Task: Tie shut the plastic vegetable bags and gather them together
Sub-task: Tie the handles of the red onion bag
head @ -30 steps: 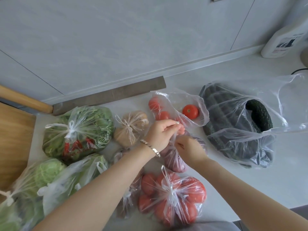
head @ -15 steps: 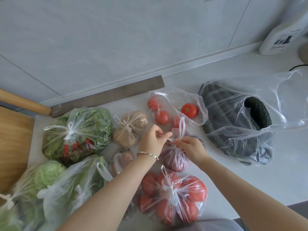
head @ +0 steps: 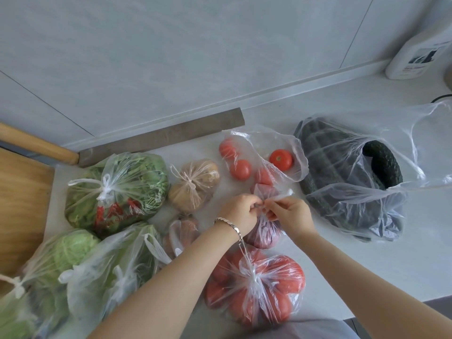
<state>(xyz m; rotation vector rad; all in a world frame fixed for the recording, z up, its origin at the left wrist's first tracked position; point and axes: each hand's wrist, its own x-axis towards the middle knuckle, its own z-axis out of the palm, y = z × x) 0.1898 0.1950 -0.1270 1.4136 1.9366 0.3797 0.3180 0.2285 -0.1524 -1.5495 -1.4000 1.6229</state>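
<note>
**Clerk:** Item in hand?

**Checker:** One small clear plastic bag of purple-red vegetables point(head: 265, 232). It sits mid-spread on the white countertop point(head: 330, 101), between the knotted clear bag of large red tomatoes point(head: 256, 285) on the near side and the open clear bag of small red tomatoes point(head: 264, 157) behind it.

**Clerk:** Hands?

**Checker:** The left hand point(head: 241, 211), which wears a bracelet, has its fingers curled and pinches one strip of the bag's neck. The right hand point(head: 291, 215) pinches the other strip, and that strip's free end point(head: 282, 194) sticks out up and to the right. The knuckles nearly meet over the bag's mouth. Both wrists are low and both forearms angle in from the near edge.

**Clerk:** Why held so?

**Checker:** My judgement is that a knot is being drawn. Pinching close to the neck keeps the thin film taut, and the bag's weight on the counter anchors it.

**Clerk:** Done stock?

**Checker:** Knotted and grouped at left are the clear bag of leafy greens point(head: 117, 189), the clear bag of tan potatoes point(head: 193, 183) and the clear bag with a pale green cabbage point(head: 66, 250).

**Clerk:** Outstanding?

**Checker:** The small-tomato bag gapes open. The large clear bag of dark green cucumbers point(head: 347, 172) lies apart at right with its mouth loose.
</note>
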